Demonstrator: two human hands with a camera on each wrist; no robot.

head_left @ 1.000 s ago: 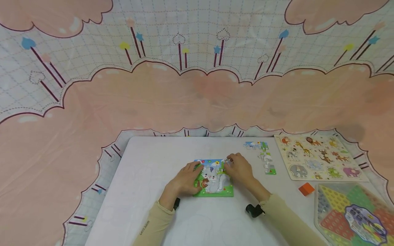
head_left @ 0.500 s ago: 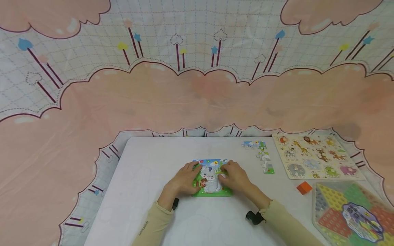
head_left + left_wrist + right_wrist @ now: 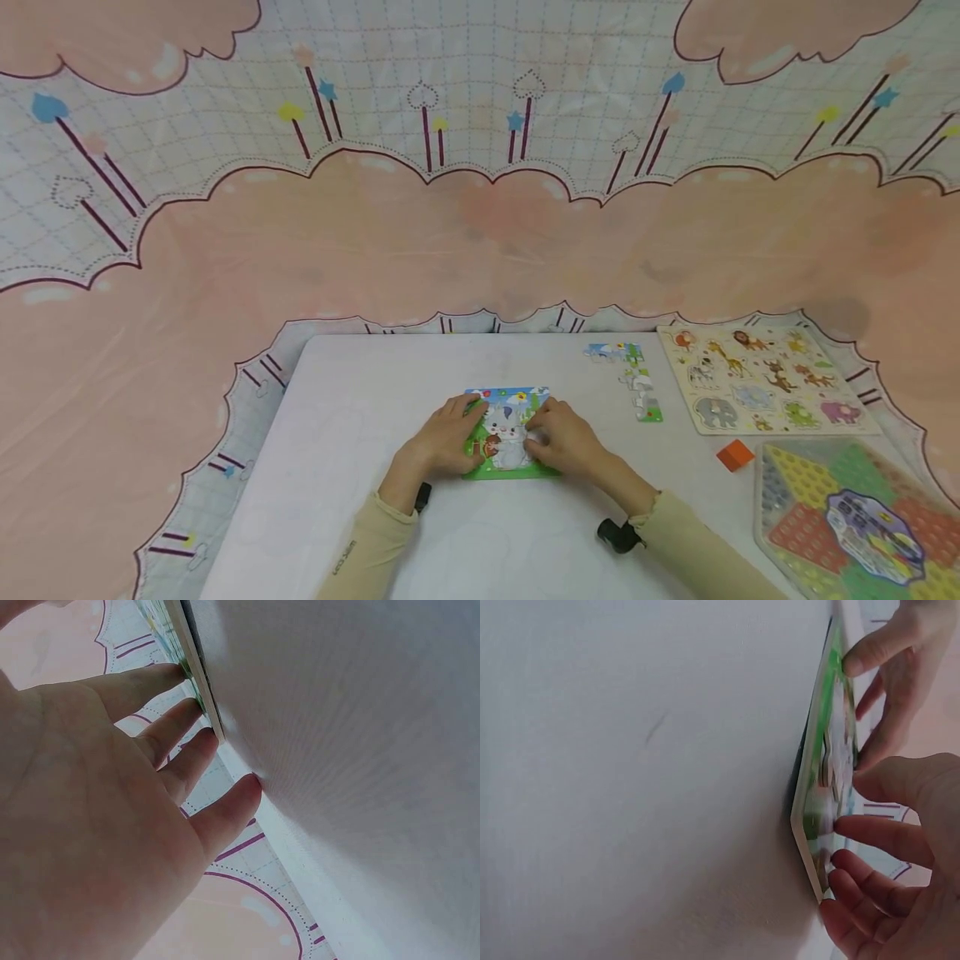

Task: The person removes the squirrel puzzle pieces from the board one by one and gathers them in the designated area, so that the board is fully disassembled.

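Observation:
A small jigsaw puzzle (image 3: pixel 506 473) with a grey-white kitten on a green and blue ground lies on the white table. My left hand (image 3: pixel 446 437) rests along its left side, thumb and fingers spread. In the left wrist view, fingertips (image 3: pixel 196 705) touch the board's edge, and the little finger meets the table. My right hand (image 3: pixel 567 437) bends over the right half of the picture and covers part of it. From the right wrist, its thumb and fingertips (image 3: pixel 841 825) press on the puzzle's face and edge, with no loose piece visible between them.
Joined puzzle pieces (image 3: pixel 639 382) lie behind and to the right. Beyond them is a wooden animal board (image 3: pixel 757 423). An orange block (image 3: pixel 735 455) sits before that board, near a clear box (image 3: pixel 806 533) of coloured pieces. A patterned cloth (image 3: pixel 480 242) hangs behind the table.
My right hand has moved from the puzzle's top right corner down and inward onto its right half. The left hand keeps its place. The head view has shifted slightly to the right.

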